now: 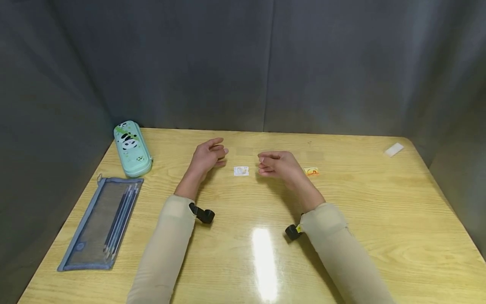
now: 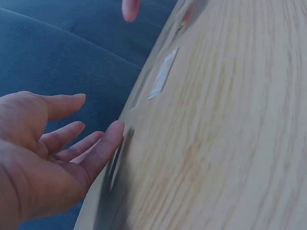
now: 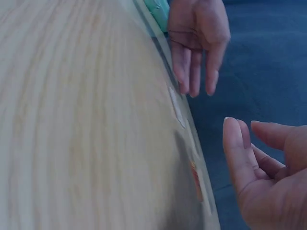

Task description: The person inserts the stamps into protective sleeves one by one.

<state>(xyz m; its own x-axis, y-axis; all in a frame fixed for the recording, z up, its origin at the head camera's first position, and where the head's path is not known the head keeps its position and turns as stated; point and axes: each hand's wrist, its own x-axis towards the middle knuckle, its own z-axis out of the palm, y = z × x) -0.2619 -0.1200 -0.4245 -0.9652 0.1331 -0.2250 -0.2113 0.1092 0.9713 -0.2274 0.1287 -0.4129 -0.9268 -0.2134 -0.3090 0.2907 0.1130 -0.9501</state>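
Note:
My left hand [image 1: 206,157] hovers over the back half of the table, its fingers loosely spread and holding nothing. Opposite it, my right hand [image 1: 280,164] is also raised off the tabletop, with a gap between thumb and fingers in the right wrist view. On the wood between the two hands lies a small pale stamp-like piece of paper [image 1: 241,171], also visible in the left wrist view. A similar orange and yellow piece [image 1: 311,171] lies just right of my right hand, partly behind the wrist.
A mint panda pencil case [image 1: 133,150] sits at the back left. In front of it lies a blue-edged mesh zip pouch [image 1: 89,219] with several pencils [image 1: 121,221]. Far right is a small white block [image 1: 394,149]. A dark curtain [image 1: 190,67] hangs behind the table [image 1: 228,261].

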